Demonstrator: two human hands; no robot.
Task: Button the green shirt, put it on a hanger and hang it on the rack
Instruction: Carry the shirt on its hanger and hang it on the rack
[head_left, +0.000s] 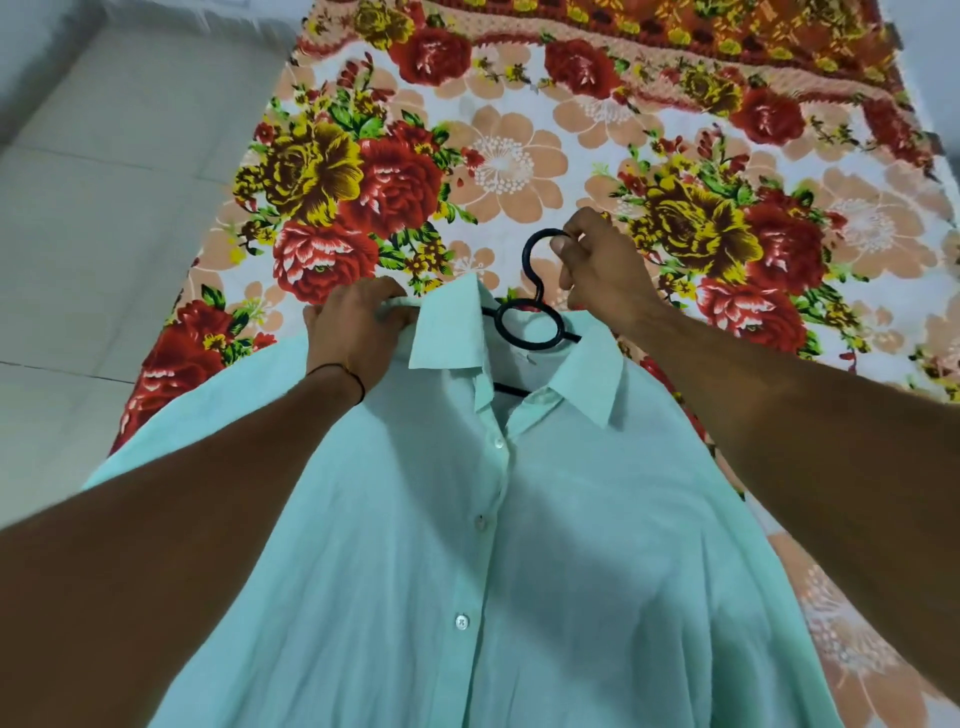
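**Green shirt on a black hanger, held in both hands over a floral sheet**

The black hanger (525, 255) carries the green shirt (519, 545). Its ring sits in the open neck between the two collar (447, 332) points, and a short black bar shows lower down in the V of the neckline. The rest of the hanger is hidden under the cloth. Down the front, three white buttons (461, 621) are visible and the placket lies closed along them; the neck above the top one is spread open.

Behind the shirt, filling the far and right part of the scene, lies a floral sheet (498, 161) with red and yellow roses and peach blossoms on white, and a darker patterned border at the far edge. To the left of it is a pale tiled floor (104, 156).

The left hand (358, 332) is at the shirt's left shoulder, just beside the collar. Its fingers are curled over a bunched fold of the green cloth and grip it. A thin dark thread (343, 371) circles that wrist. The right hand (602, 270) is at the far end of the hanger, above the right collar point. Its fingers are closed round the top of the hook, whose curve juts out to the left of the knuckles. Both forearms reach in from the near edge across the shirt's front.
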